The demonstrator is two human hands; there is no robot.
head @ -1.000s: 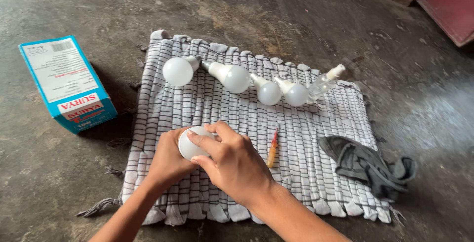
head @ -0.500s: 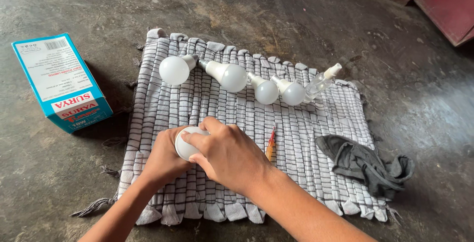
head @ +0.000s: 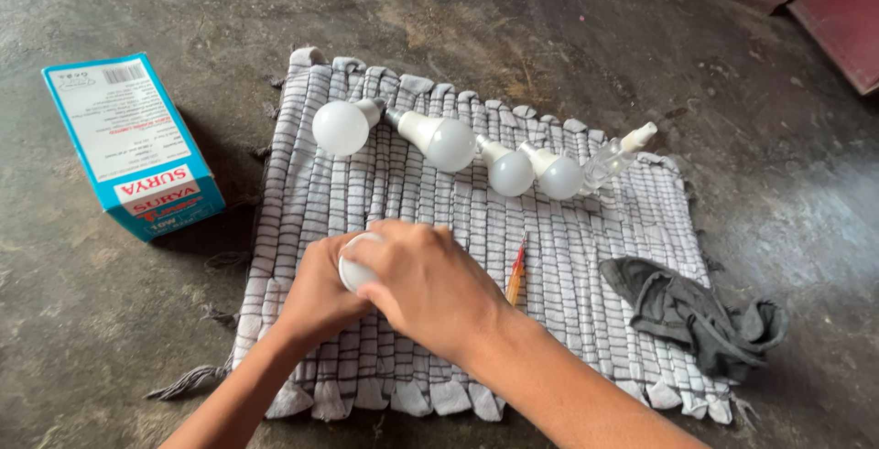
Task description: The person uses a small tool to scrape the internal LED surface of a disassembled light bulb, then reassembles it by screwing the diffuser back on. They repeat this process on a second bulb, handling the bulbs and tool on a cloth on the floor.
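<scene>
Head view, looking straight down: both hands meeting low on the mat [head: 595, 257], locked together over one white bulb [head: 352, 270]. Left hand [head: 316, 298] cupping the round globe from the near-left side, grip closed on it; right hand [head: 426, 289] wrapped over the other end, grip closed too, knuckles up, hiding the base completely. Only a sliver of white glass showing between the fingers. Looks like a twist-or-pull step on the bulb, globe held steady on one side, base worked on the other; impossible to tell whether anything has come loose. Any further turn calling for a firm hold without squeezing the globe, and for keeping it low over the soft mat. Further back on the mat, a row of four bulbs [head: 449, 142] lying on their sides, nearly touching, with a small clear part [head: 615, 158] capped in cream at the right end. Just right of the right hand, a thin orange-red tool [head: 517, 270] lying flat, too slim to identify. Grey rag [head: 700, 316] crumpled at the mat's right edge, half on the floor [head: 549, 28]. Packaging now: one box [head: 133, 147] on the bare floor, left of the mat and apart from it, oblong, lying on its side, teal edges, a white panel of small print on top and a red-and-white label band at the near end. Dark red surface [head: 838, 19] in the far right corner, no sign visible on it.
</scene>
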